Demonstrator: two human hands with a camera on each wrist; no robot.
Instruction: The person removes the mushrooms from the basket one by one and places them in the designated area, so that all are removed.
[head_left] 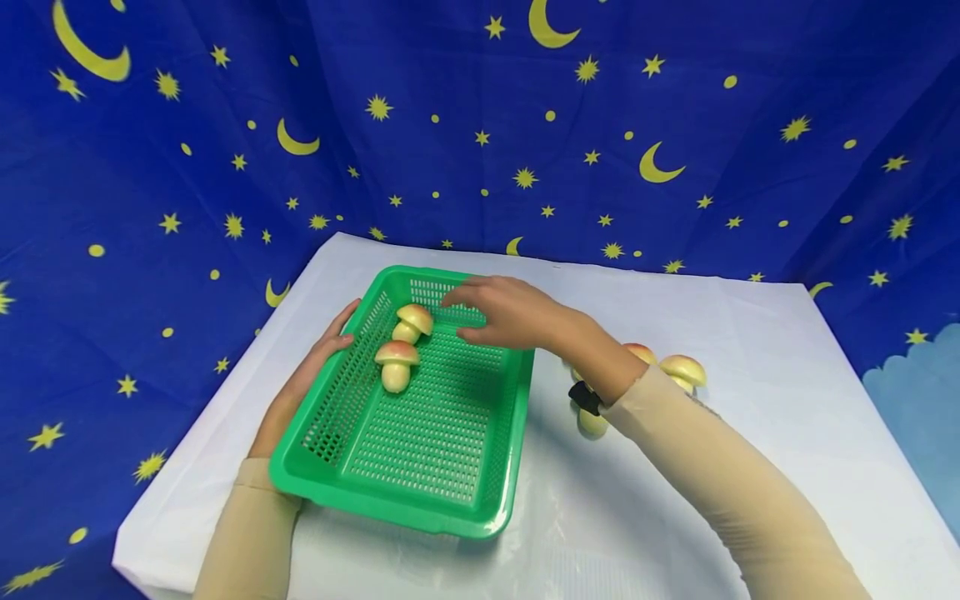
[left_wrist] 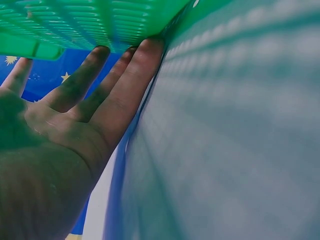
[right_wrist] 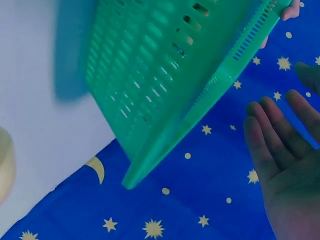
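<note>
Around a green perforated plastic basket (head_left: 390, 512)

Touching its outer left wall with straight-fingered left hand (head_left: 318, 354). Inside left, with two cream, orange-capped mushrooms (head_left: 396, 367). Over its far right, with loose, empty right hand (head_left: 506, 312). Right of it, with more mushrooms (head_left: 682, 369).

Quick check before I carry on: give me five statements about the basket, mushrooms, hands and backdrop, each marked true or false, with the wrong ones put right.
1. Two mushrooms lie in the green basket. True.
2. The right hand holds a mushroom. False: it holds nothing.
3. The left hand touches the green basket. True.
4. Every mushroom in view is in the green basket. False: others lie on the white table.
5. The backdrop is plain red. False: it is blue with yellow stars and moons.
</note>
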